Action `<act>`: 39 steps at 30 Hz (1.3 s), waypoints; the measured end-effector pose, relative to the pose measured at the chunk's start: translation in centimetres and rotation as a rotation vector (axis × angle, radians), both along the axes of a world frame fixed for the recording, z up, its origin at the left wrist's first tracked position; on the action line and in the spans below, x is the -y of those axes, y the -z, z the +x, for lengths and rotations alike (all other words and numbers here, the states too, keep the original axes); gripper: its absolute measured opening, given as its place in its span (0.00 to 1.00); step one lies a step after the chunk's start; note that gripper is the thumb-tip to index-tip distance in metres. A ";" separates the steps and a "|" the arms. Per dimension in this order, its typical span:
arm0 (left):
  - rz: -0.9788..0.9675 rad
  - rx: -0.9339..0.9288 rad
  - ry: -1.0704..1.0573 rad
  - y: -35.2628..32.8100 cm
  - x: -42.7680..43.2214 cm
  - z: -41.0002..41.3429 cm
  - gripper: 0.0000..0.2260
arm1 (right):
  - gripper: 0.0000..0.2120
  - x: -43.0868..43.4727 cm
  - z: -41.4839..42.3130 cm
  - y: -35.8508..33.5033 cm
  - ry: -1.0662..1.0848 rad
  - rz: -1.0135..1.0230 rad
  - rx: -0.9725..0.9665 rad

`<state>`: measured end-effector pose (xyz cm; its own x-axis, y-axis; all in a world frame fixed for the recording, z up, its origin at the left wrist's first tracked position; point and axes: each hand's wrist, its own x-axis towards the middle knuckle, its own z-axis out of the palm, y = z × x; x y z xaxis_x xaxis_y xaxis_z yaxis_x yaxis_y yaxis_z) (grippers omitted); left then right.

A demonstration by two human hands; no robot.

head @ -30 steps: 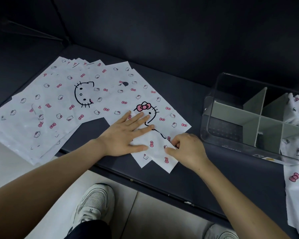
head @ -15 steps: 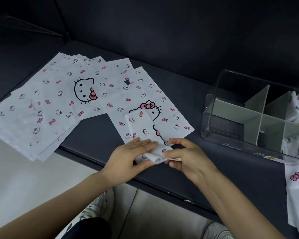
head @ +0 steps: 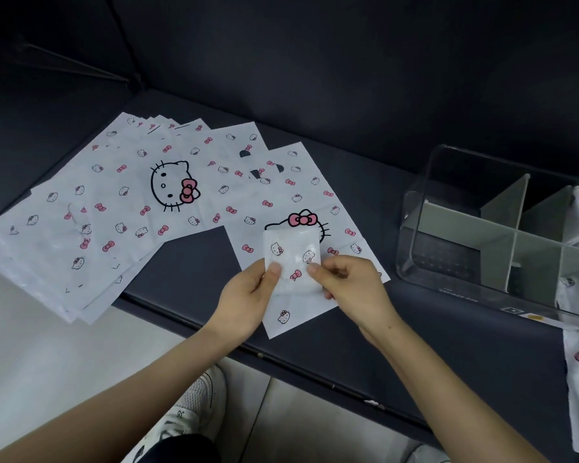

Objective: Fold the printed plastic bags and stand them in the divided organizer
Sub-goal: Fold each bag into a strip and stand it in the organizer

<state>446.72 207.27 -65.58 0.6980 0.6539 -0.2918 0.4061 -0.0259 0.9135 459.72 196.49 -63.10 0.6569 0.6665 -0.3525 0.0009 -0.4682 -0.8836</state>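
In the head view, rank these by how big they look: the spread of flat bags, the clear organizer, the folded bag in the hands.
Largest: spread of flat bags.
Then clear organizer, partly cut off at the frame edge.
Smallest: folded bag.

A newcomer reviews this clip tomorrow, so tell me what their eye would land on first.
First, the small folded bag, pinched between the left hand and the right hand near the front edge of the dark surface. Next, the fan of flat printed bags with cat faces and pink bows spread to the left, and the clear divided organizer standing at the right.
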 end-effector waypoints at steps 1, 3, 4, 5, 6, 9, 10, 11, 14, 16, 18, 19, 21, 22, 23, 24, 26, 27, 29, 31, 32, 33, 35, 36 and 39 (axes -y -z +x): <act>0.022 -0.006 -0.008 0.0 0.0 0.1 0.12 | 0.13 -0.2 -0.1 0.4 0.017 -0.017 0.022; 0.080 -0.022 -0.018 0.0 0.2 0.2 0.09 | 0.15 -0.6 -0.4 1.2 0.035 -0.052 0.075; 0.102 -0.028 -0.023 -0.1 0.2 0.3 0.08 | 0.16 -0.7 -0.6 1.6 0.042 -0.071 0.108; 0.112 -0.036 -0.034 -0.1 0.2 0.4 0.08 | 0.16 -0.8 -0.7 2.1 0.046 -0.092 0.146; 0.123 -0.045 -0.052 0.0 0.2 0.5 0.09 | 0.17 -0.9 -0.7 2.4 0.050 -0.114 0.187; 0.217 -0.050 -0.130 0.0 0.2 0.7 0.13 | 0.18 -1.0 -0.6 2.9 0.061 -0.159 0.247; 0.269 -0.057 -0.148 0.1 0.3 0.7 0.15 | 0.18 -1.0 -0.6 3.0 0.061 -0.160 0.260; 0.329 -0.075 -0.152 0.1 0.4 0.6 0.16 | 0.20 -1.1 -0.5 3.0 0.057 -0.163 0.273; 0.542 -0.140 -0.100 0.1 0.5 0.2 0.16 | 0.19 -1.2 -0.6 3.0 0.040 -0.168 0.311; 0.747 -0.119 -0.020 0.6 0.0 -0.2 0.16 | 0.17 -1.3 -0.7 2.8 0.015 -0.201 0.334; 0.920 -0.125 0.056 1.1 -0.6 -0.4 0.18 | 0.16 -1.5 -0.7 2.7 -0.011 -0.234 0.373; 0.994 -0.126 0.105 1.3 -1.0 -0.4 0.19 | 0.17 -1.6 -0.7 2.6 -0.020 -0.247 0.385; 1.127 -0.093 0.259 1.5 -1.7 0.1 0.19 | 0.20 -1.8 -0.5 2.4 -0.040 -0.269 0.403; 1.169 -0.092 0.355 1.4 -2.1 0.4 0.20 | 0.21 -1.8 -0.4 2.3 -0.047 -0.282 0.411; 1.195 -0.107 0.444 1.5 -2.4 0.7 0.20 | 0.22 -1.9 -0.3 2.3 -0.055 -0.300 0.408; 1.202 -0.131 0.513 1.6 -2.7 1.0 0.21 | 0.21 -1.9 -0.3 2.3 -0.061 -0.318 0.408; 1.181 -0.193 0.588 2.1 -3.0 1.2 0.24 | 0.19 -2.1 -0.1 2.4 -0.076 -0.352 0.418; 1.168 -0.223 0.603 2.4 -3.1 1.1 0.25 | 0.18 -2.2 -0.1 2.3 -0.080 -0.362 0.420; 1.160 -0.271 0.607 2.9 -3.2 1.0 0.26 | 0.17 -2.3 -0.1 2.2 -0.099 -0.375 0.428; 1.152 -0.306 0.600 3.2 -3.0 1.0 0.26 | 0.14 -2.2 -0.6 2.1 -0.104 -0.402 0.526; 1.144 -0.321 0.591 3.2 -2.8 1.1 0.27 | 0.13 -2.0 -1.1 2.2 -0.071 -0.392 0.680; 1.135 -0.337 0.576 3.3 -2.6 1.2 0.27 | 0.13 -1.6 -1.6 2.4 -0.037 -0.376 0.848; 1.104 -0.364 0.538 3.4 -2.1 1.3 0.29 | 0.19 -0.5 -2.7 2.5 0.019 -0.365 0.985; 1.088 -0.376 0.518 3.5 -1.7 1.3 0.30 | 0.21 -0.2 -2.9 2.4 0.039 -0.363 0.929; 1.052 -0.418 0.477 3.7 -0.9 1.4 0.31 | 0.23 0.1 -2.7 1.6 0.005 -0.469 0.573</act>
<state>448.14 208.19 -69.23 0.9110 0.4108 -0.0350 0.4109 -0.8975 0.1602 457.05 196.38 -64.67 0.8262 0.5267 -0.1998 0.3989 -0.7975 -0.4526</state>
